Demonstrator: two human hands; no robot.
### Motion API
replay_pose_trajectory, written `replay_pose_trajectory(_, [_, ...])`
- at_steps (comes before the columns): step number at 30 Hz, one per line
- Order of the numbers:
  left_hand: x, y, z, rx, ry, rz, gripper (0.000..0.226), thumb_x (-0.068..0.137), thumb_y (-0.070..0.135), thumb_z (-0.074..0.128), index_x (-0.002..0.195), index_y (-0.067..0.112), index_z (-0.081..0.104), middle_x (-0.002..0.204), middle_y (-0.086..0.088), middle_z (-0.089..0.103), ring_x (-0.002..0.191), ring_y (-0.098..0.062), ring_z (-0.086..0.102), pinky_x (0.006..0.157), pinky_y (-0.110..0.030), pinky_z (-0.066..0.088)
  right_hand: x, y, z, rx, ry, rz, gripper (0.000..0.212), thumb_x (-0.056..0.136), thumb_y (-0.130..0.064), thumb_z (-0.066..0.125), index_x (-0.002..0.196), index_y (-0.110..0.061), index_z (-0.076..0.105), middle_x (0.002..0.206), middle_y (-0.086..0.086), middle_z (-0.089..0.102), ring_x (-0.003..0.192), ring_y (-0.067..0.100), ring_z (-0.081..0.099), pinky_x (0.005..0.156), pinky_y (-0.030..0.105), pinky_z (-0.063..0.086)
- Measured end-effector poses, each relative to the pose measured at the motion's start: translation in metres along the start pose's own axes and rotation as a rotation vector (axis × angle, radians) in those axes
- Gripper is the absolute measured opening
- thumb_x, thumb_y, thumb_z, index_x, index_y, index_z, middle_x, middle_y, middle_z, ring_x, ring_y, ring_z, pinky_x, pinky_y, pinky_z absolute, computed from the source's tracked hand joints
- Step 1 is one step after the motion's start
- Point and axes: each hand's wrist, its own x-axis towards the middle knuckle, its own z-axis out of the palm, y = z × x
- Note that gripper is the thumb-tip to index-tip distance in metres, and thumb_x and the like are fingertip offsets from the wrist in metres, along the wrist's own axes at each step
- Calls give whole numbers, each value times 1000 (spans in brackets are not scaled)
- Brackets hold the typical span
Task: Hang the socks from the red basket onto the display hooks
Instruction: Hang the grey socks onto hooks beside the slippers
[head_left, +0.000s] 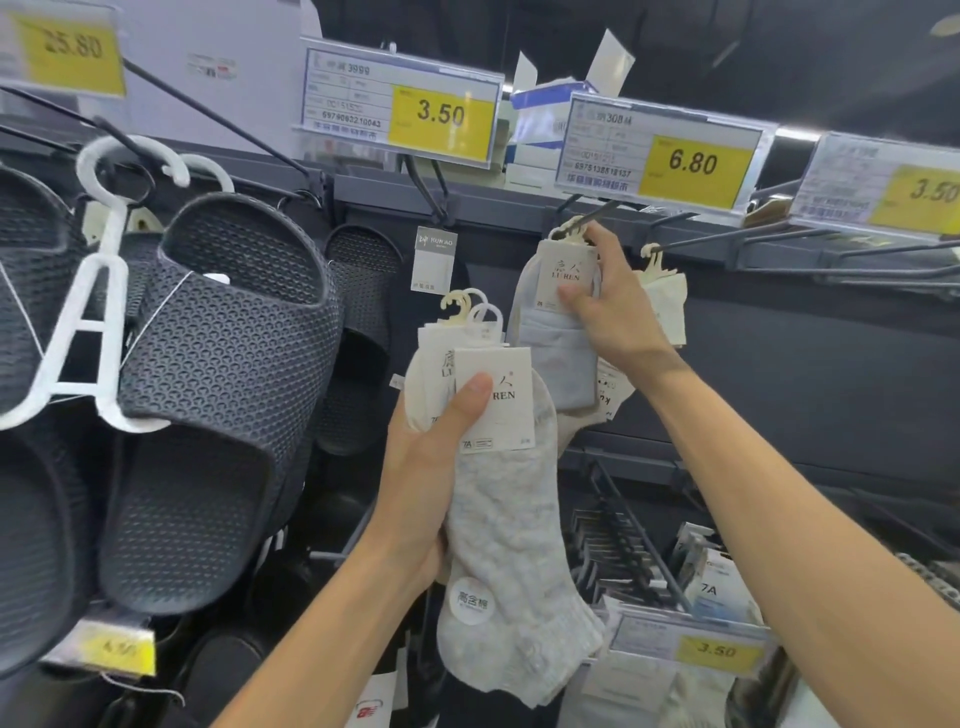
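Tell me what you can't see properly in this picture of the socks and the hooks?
Head view only:
- Red basket: out of frame.
- Hook tip under the 6.80 price tag: covered by the right hand, so I cannot tell whether the grey sock pack is hung.
- Spare sock packs: the count is hidden behind the front pack and left hand.
- Far-left price tag: blurred, cut off.

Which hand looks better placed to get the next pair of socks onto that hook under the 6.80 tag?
Probably the right hand: it is already up at the display hook, gripping the grey socks by their card. The left hand sits lower, full with a bundle of light socks.
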Motion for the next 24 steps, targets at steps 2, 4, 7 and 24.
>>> replay_pose_trajectory(2, [0, 0, 0, 14, -5, 14, 45, 79, 33, 76, 122, 23, 67, 112, -5, 77, 104, -21, 74, 76, -26, 60, -5, -5, -3, -125, 8, 32, 72, 92, -5, 60, 153, -22, 25, 127, -3, 54, 117, 10, 54, 108, 36, 41])
replay_pose_trajectory(4, [1, -1, -1, 36, -14, 27, 49, 78, 34, 78, 124, 23, 66, 113, -4, 77, 104, -21, 74, 76, -26, 60, -20, -13, -5, -213, 134, 15, 70, 92, -13, 62, 152, -20, 27, 138, 2, 46, 128, 15, 44, 110, 32, 38])
replay_pose_trajectory(7, [2, -2, -1, 72, -25, 53, 50, 78, 35, 79, 125, 24, 64, 114, -4, 76, 105, -22, 73, 79, -28, 60, -59, -34, -9, -65, 174, -108, 38, 94, -33, 59, 131, -34, 52, 118, -17, 59, 105, -4, 55, 86, 8, 42])
replay_pose_trajectory(24, [8, -8, 10, 34, -153, 142, 40, 96, 40, 57, 133, 26, 56, 127, -6, 69, 116, -23, 68, 84, -27, 58, -109, -46, -21, 292, -138, -26, 35, 71, -40, 78, 105, -43, 69, 100, -15, 73, 91, 17, 66, 85, 35, 58])
